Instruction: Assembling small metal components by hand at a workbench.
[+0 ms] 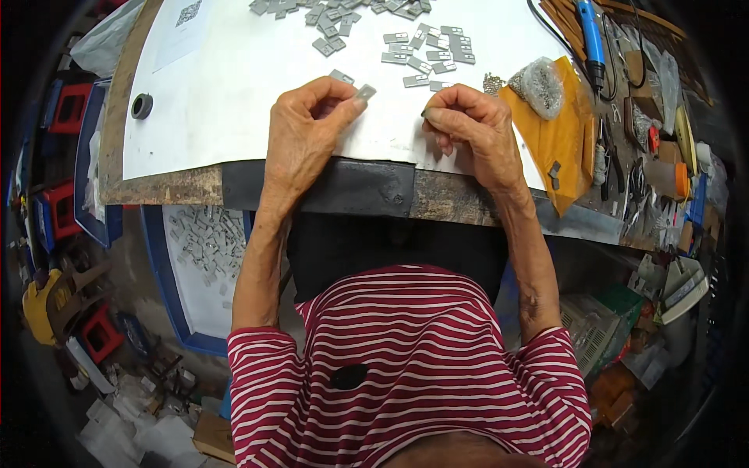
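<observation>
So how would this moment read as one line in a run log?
left hand: pinches small grey plate | right hand: fingers curled, contents hidden | white sheet: more grey plates | bench edge

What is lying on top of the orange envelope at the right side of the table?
On the orange envelope lie a clear bag of small metal parts and one small grey plate. What the envelope holds inside cannot be seen.

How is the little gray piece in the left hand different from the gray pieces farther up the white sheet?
The piece in the left hand is one alone, pinched and lifted by the left hand; the pieces on the sheet are many, lying flat and untouched. Both look like small gray rectangular plates.
</observation>
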